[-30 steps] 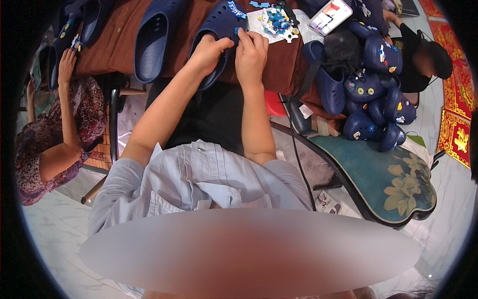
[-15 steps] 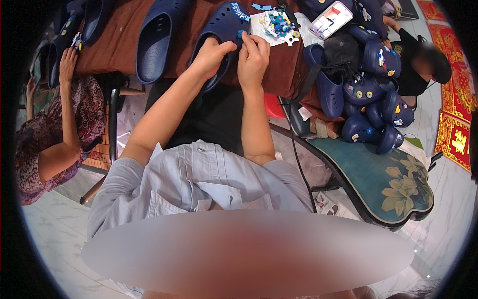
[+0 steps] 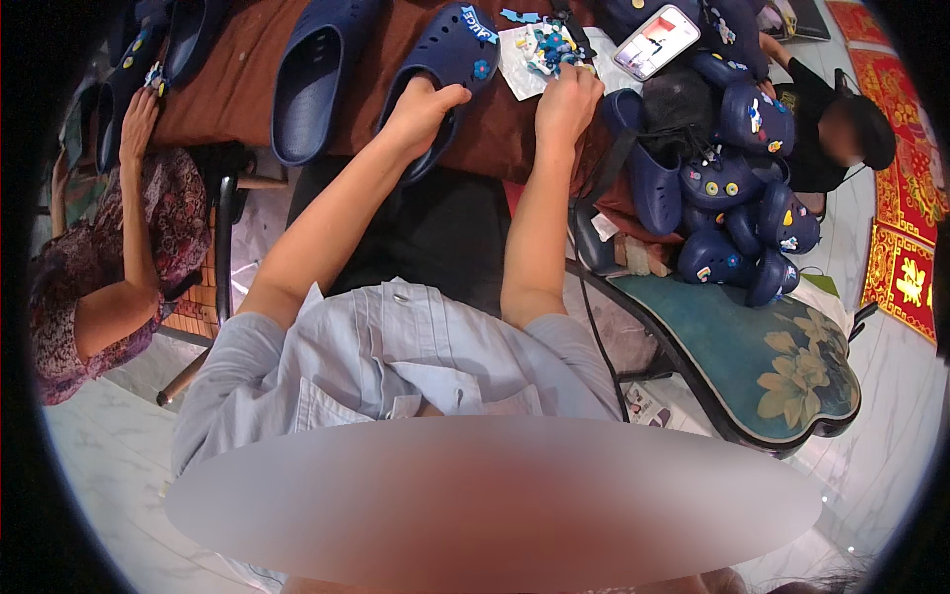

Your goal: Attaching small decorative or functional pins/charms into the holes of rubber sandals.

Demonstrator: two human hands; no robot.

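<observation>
- Leftmost, well away from the navy clog, a seated person in a patterned top (image 3: 69, 317) raises a hand (image 3: 137, 111) to dark shoes at the far left end of the brown table (image 3: 233, 84).
- Next, a second navy clog (image 3: 312, 84) lies on the table just left of the held clog, sole end toward the wearer.
- Then the left hand (image 3: 421, 109) is clamped on the navy clog (image 3: 450, 59), fingers wrapped over its near edge and thumb across the opening; the clog lies on the table, toe away, with a small flower charm on its upper.
- Right of the clog, a white sheet with small colourful charms (image 3: 539, 49) lies on the table, just beside the clog's toe.
- At that sheet's near edge the right hand (image 3: 566, 104) has its fingers curled together; whether it pinches a charm I cannot tell.
- Further right of the clog, a phone (image 3: 656, 40) lies face up.
- Beyond it, a heap of navy clogs with charms (image 3: 732, 188) sits over a chair with a green floral cushion (image 3: 762, 356), and another person in black (image 3: 821, 119) sits beside it.
</observation>
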